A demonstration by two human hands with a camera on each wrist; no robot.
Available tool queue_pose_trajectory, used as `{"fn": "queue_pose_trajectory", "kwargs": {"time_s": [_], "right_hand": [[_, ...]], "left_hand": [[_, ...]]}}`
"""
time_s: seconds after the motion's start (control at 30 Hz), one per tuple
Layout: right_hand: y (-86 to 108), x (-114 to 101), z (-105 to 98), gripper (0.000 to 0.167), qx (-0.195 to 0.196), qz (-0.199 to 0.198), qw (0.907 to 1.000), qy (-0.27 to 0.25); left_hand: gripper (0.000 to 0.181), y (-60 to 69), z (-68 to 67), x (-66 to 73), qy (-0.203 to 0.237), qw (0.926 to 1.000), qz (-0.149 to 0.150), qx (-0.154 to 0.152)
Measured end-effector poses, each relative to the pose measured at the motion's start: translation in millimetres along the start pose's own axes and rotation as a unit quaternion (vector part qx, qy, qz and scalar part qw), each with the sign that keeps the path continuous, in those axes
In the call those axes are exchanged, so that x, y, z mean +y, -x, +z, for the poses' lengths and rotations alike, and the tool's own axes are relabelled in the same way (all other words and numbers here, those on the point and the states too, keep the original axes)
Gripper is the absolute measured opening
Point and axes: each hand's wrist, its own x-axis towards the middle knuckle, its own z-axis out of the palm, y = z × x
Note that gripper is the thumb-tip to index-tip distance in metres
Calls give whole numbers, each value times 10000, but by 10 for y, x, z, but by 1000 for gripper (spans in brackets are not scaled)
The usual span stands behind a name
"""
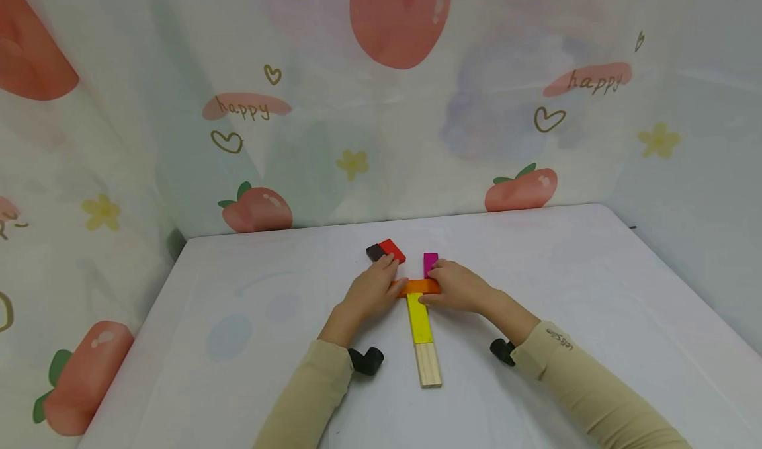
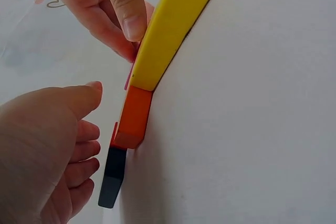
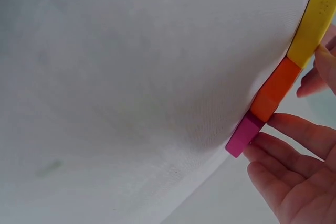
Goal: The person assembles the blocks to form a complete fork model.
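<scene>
A line of wooden blocks lies on the white table. A yellow block [image 1: 420, 318] meets the middle of a crosswise orange block [image 1: 417, 286], and a magenta block [image 1: 430, 264] lies beyond it on the right. My left hand [image 1: 370, 287] is at the orange block's left end, its fingers loosely bent near a red block [image 1: 392, 250] and a black block [image 2: 112, 177]. My right hand [image 1: 464, 285] has its fingertips against the magenta and orange blocks [image 3: 275, 90], fairly straight in the right wrist view. Its thumb is beside the yellow block.
A plain wood block [image 1: 428, 366] continues the yellow one toward me. Black wrist mounts [image 1: 366, 361] show beside both cuffs. A printed curtain [image 1: 369, 125] hangs behind the table's far edge.
</scene>
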Motion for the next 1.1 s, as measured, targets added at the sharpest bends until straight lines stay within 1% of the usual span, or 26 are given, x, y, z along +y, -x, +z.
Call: {"fn": "queue_pose_trajectory", "kwargs": {"time_s": [0.17,0.3,0.43,0.6,0.77,0.9,1.1], "right_hand": [[-1,3,-1,51,20,-13,10000,36],[1,3,-5,50,24,-18,10000,18],[1,2,-7,52,-9,5,10000,21],[-2,6,-5,52,-13,0,10000,60],[-5,12,-2,51,-25,-1,9999,99],[-5,12,0,51,-28,-16,9999,112],[-8,9,-2,49,-2,-70,9999,93]], "left_hand": [[59,-54,-50,26,-116,9999,-30,12],[60,-96,-95,45,-203,9997,-115,-110],[60,-153,-112,46,-429,9986,-189,-230],[60,-205,-111,33,-572,9977,-218,-300],[59,-230,-86,15,-543,9976,-253,-345],[59,-252,-62,9,-549,9978,-206,-305],[59,-286,-58,13,-591,9974,-234,-342]]}}
